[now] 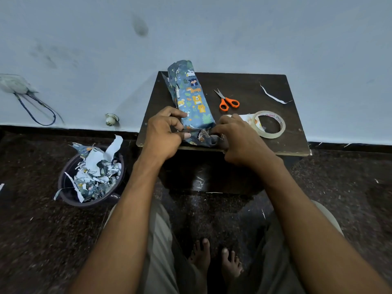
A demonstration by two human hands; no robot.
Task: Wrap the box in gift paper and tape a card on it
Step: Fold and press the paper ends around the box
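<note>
A long box (194,100) covered in blue animal-print gift paper lies lengthwise on the small dark table (250,90). Its near end reaches the table's front edge, where loose paper flaps (204,137) stick out. My left hand (164,133) grips the box's near left corner, its thumb pressing on the flap. On the right side of that end, my right hand (235,137) pinches the paper flaps with curled fingers. A white card (247,118) lies partly hidden behind my right hand, beside the roll of clear tape (270,124).
Orange-handled scissors (227,101) lie on the table right of the box. A white paper strip (273,95) lies at the back right. A dark bin (91,177) full of paper scraps stands on the floor at the left. My bare feet (214,259) are below the table.
</note>
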